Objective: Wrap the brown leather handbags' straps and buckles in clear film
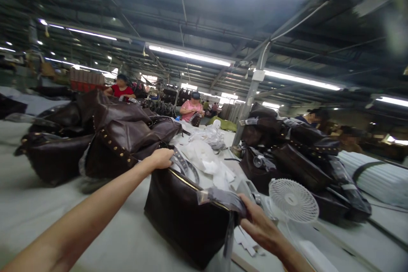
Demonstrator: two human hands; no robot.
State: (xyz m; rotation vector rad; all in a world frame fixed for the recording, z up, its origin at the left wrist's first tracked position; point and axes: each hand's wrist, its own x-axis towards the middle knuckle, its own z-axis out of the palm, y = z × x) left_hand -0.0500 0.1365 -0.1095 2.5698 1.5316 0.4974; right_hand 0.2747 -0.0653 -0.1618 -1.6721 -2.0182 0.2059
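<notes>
A dark brown leather bag stands open on the pale worktable in front of me. My left hand is closed on the bag's far left rim, next to a plastic-wrapped strap. At the near right corner of the bag, my right hand grips the rim where a plastic-wrapped strap lies. White stuffing paper lies just behind the bag's mouth.
A pile of brown studded bags lies at the left and another pile at the right. A small white fan stands by my right hand. Other people, one in red and one in pink, work farther back. A pole rises mid-table.
</notes>
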